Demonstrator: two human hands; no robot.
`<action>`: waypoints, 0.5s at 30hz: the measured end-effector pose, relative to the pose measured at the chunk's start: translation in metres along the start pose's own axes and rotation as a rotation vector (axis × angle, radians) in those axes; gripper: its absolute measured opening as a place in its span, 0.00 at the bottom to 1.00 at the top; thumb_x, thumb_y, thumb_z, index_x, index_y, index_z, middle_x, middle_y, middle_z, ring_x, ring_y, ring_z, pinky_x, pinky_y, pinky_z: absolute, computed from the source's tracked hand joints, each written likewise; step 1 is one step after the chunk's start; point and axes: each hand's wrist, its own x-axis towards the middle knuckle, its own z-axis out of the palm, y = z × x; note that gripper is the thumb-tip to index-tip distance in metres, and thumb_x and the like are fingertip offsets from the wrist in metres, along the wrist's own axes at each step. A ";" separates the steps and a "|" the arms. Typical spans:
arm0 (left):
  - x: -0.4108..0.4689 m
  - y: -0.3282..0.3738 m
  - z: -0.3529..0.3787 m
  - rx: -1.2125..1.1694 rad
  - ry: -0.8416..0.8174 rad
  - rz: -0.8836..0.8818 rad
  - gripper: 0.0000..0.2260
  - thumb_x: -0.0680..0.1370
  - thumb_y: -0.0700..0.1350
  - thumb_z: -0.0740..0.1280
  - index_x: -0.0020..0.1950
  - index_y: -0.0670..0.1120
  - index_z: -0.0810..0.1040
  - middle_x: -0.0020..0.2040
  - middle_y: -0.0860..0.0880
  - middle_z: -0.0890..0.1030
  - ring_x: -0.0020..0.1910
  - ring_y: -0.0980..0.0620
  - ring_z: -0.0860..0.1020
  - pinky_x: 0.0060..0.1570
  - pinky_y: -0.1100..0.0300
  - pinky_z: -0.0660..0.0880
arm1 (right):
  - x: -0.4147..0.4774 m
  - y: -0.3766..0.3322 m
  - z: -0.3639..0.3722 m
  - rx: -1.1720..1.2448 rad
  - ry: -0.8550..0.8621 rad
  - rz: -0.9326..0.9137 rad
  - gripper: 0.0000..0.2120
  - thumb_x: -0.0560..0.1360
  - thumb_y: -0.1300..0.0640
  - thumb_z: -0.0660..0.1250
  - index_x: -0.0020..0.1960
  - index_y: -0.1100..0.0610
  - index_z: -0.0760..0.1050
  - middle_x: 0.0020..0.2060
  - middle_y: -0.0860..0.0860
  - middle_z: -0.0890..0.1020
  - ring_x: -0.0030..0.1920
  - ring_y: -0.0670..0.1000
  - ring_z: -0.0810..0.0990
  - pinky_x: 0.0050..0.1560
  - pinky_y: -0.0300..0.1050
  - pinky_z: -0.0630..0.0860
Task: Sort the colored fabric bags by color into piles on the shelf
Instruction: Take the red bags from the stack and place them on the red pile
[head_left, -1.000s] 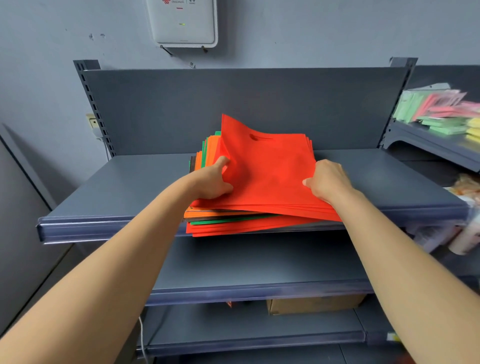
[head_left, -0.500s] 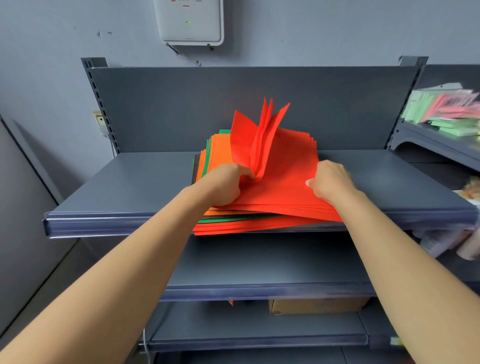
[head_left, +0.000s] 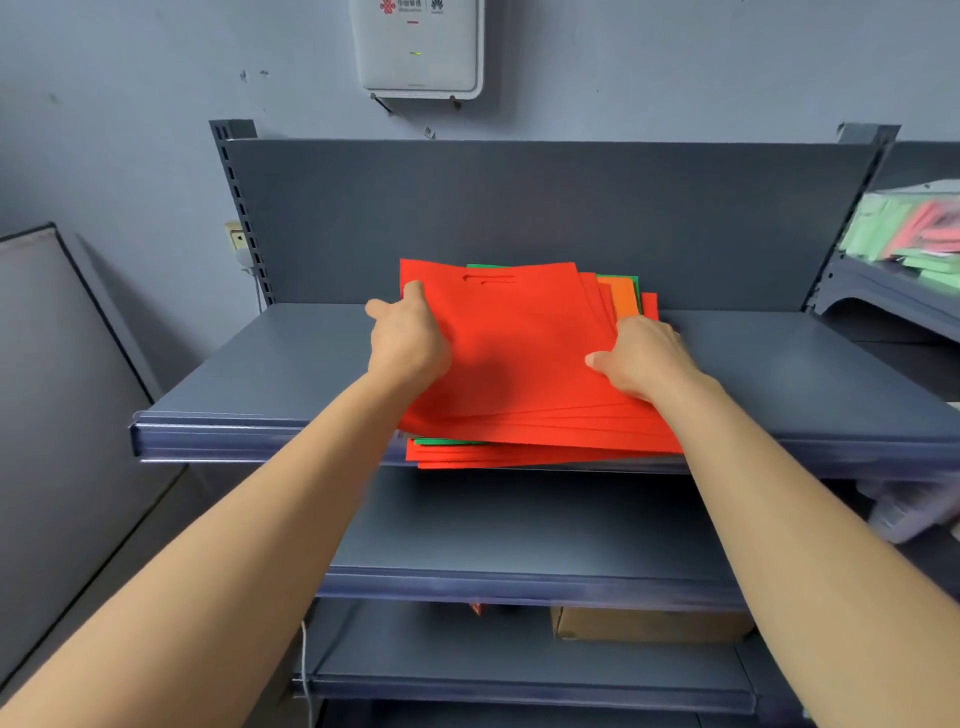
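Red bags (head_left: 519, 353) flattened | left hand (head_left: 406, 344), right hand (head_left: 645, 358) gripping | wall box (head_left: 418, 47): Huawei logo

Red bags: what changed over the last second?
The left hand fanned the top red bags up, then laid them flat, shifted left; orange bags now show back right, not left. The right hand still grips their right edge; the stack stays on the shelf.

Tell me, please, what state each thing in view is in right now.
stack, mixed red, green and orange, overhanging the shelf front.
red bags, flat bundle atop the stack, gripped at both sides.
left hand, gripping the bundle's left edge.
right hand, gripping its right edge.
wall box, green light on.
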 end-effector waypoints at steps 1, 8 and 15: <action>-0.001 -0.007 -0.004 0.021 0.016 -0.024 0.23 0.76 0.33 0.55 0.71 0.43 0.61 0.66 0.36 0.62 0.54 0.35 0.75 0.47 0.51 0.68 | -0.001 -0.007 0.002 0.015 -0.029 -0.016 0.21 0.76 0.47 0.65 0.60 0.62 0.73 0.60 0.61 0.76 0.62 0.63 0.72 0.57 0.50 0.71; 0.007 -0.048 -0.018 -0.053 -0.031 -0.115 0.18 0.76 0.33 0.57 0.66 0.37 0.70 0.63 0.37 0.73 0.61 0.40 0.73 0.54 0.54 0.71 | -0.003 -0.040 0.010 0.062 -0.147 -0.040 0.27 0.77 0.44 0.62 0.65 0.65 0.69 0.64 0.61 0.73 0.65 0.62 0.70 0.61 0.50 0.68; 0.004 -0.062 -0.026 -0.174 -0.211 -0.144 0.06 0.76 0.38 0.66 0.52 0.43 0.75 0.44 0.43 0.77 0.41 0.44 0.75 0.39 0.58 0.70 | 0.007 -0.045 0.009 0.239 -0.122 0.097 0.26 0.72 0.51 0.72 0.62 0.66 0.72 0.61 0.61 0.77 0.61 0.61 0.75 0.58 0.49 0.73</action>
